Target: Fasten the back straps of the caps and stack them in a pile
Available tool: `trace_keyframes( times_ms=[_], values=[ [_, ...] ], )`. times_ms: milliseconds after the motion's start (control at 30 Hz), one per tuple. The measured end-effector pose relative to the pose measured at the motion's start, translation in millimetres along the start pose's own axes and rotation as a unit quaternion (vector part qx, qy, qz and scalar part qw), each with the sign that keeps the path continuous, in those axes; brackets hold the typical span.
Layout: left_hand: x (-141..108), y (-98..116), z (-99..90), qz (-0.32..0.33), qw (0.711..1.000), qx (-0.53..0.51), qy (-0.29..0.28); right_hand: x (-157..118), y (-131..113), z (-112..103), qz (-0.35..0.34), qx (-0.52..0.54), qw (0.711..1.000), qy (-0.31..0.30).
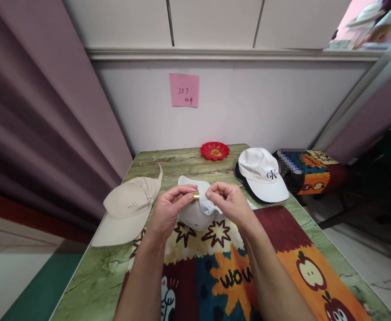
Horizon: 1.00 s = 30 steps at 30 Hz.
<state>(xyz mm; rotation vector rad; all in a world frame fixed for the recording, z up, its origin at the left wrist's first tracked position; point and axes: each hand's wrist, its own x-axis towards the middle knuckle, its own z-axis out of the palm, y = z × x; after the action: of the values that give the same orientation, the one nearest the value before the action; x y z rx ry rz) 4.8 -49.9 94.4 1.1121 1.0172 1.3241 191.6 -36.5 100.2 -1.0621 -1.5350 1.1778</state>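
A white baseball cap [195, 219] is between my two hands over the patterned mat, with the opening at its back facing up toward me. At its strap is a small gold-coloured buckle [196, 195], which my left hand [168, 206] pinches between thumb and fingers. My right hand [229, 201] is closed in a pinch at the strap just right of the buckle. Its fingertips cover most of what they grip there.
A beige cap [128, 207] lies at the table's left. On the right, a white cap [257, 171] rests on a dark cap [239, 174]. A red scalloped dish [214, 151] stands at the back. Under my arms lies a colourful mat [282, 232] on the green table [91, 272].
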Motion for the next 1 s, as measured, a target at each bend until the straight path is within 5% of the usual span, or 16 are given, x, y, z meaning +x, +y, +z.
trace_keyframes(
  times_ms=[400, 1000],
  values=[
    [-1.1, -0.5, 6.1, -0.001, 1.0, 0.013, -0.022, 0.2, -1.4, 4.4, 0.014, -0.015, 0.999, 0.025],
    [-2.7, 4.3, -2.1, -0.02, 0.999, 0.021, -0.013, -1.4, -1.7, 2.7, 0.019, -0.028, 0.999, -0.027]
  ],
)
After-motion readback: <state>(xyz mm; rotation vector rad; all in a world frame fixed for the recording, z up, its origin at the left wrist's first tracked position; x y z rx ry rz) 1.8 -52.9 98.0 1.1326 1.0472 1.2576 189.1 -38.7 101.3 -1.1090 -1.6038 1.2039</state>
